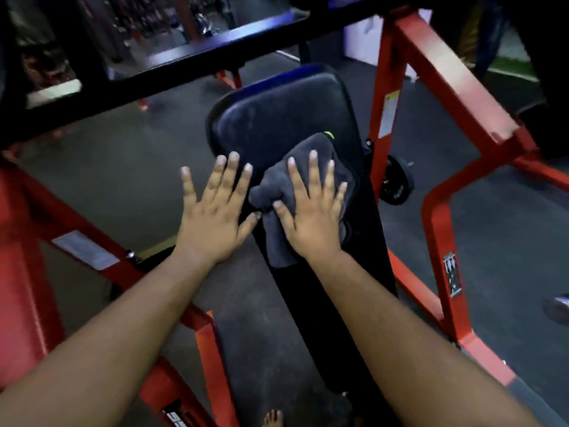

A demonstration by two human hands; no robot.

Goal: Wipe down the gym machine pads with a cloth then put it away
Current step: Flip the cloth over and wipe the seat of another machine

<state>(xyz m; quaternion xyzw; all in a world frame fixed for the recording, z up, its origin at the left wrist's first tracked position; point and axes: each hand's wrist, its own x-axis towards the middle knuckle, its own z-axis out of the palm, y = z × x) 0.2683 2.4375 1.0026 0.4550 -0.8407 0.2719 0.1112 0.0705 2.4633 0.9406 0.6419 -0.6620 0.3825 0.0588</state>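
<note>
The grey cloth [300, 192] lies bunched on the black pad [277, 118], about midway along it, with a small yellow-green tag showing at its far edge. The right hand [311, 214] presses flat on the cloth, fingers straight and spread, gripping nothing. The left hand [215, 211] is just beside it, also flat with fingers splayed, over the pad's left edge; its thumb tip nearly meets the cloth. Whether the left palm touches the pad cannot be told. A red frame [446, 87] flanks the pad on both sides, and a black bar [184, 60] crosses above it. Dark floor [107, 167] lies beneath.
</note>
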